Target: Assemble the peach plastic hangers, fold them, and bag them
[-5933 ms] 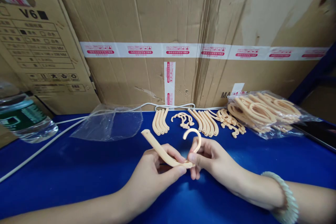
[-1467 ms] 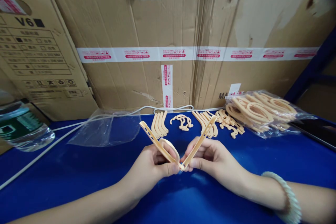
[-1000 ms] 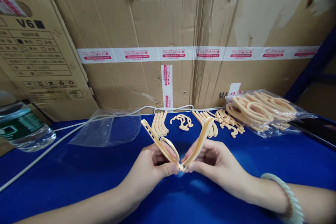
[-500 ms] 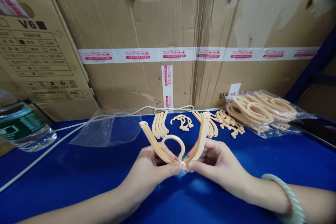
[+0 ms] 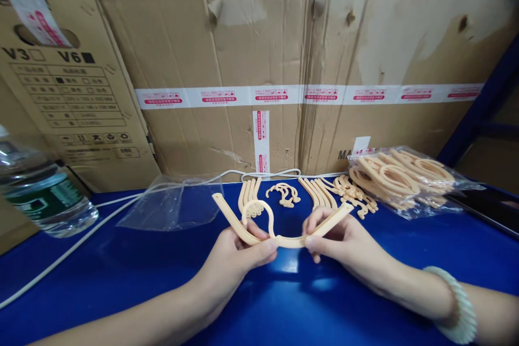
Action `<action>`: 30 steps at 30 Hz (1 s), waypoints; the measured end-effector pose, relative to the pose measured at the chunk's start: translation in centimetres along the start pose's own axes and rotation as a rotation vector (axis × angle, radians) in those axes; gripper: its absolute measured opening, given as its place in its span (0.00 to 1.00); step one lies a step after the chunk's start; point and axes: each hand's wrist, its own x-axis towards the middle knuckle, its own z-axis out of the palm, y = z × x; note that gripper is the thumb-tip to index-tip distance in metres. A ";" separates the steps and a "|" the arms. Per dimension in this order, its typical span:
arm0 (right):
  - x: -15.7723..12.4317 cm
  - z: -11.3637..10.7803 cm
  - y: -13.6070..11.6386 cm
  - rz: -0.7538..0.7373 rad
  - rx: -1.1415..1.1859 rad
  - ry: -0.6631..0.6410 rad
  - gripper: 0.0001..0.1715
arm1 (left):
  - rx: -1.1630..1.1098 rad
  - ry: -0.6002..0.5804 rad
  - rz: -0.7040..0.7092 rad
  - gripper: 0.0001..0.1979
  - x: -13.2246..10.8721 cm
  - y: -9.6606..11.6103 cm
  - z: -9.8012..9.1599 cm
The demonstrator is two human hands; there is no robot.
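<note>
Where the hook (image 5: 271, 223) joins the hanger (image 5: 290, 243): head view, both bars spread wide; the step looks like opening out the joint.
Left hand (image 5: 239, 257): thumb and fingers pinch the left bar beside the hook.
Right hand (image 5: 338, 235): pinching the right bar partway along.
Hanger: between the hands, above the blue table (image 5: 292, 308).
Next move: probably calls for steadying the joint.

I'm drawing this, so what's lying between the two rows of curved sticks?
Small hooks lie on the table between the left row and right row, in the head view.
</note>
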 end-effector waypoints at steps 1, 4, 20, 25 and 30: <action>-0.1 -0.8 -0.1 0.016 -0.033 -0.031 0.17 | -0.007 0.003 -0.006 0.18 0.0 0.1 0.0; -0.9 -3.5 -0.2 0.034 -0.184 -0.123 0.15 | 0.003 -0.003 -0.017 0.18 -0.1 0.4 0.2; -2.3 -8.7 -2.2 -0.277 -0.996 -0.274 0.11 | 0.214 0.393 0.268 0.09 1.5 1.9 -1.8; -2.2 -9.0 -1.7 -0.226 -1.038 -0.239 0.12 | 0.724 0.038 0.389 0.07 0.9 1.1 -1.6; -2.0 -9.2 -1.8 -0.238 -1.095 -0.196 0.11 | 1.074 -0.038 0.489 0.11 0.1 0.5 -1.3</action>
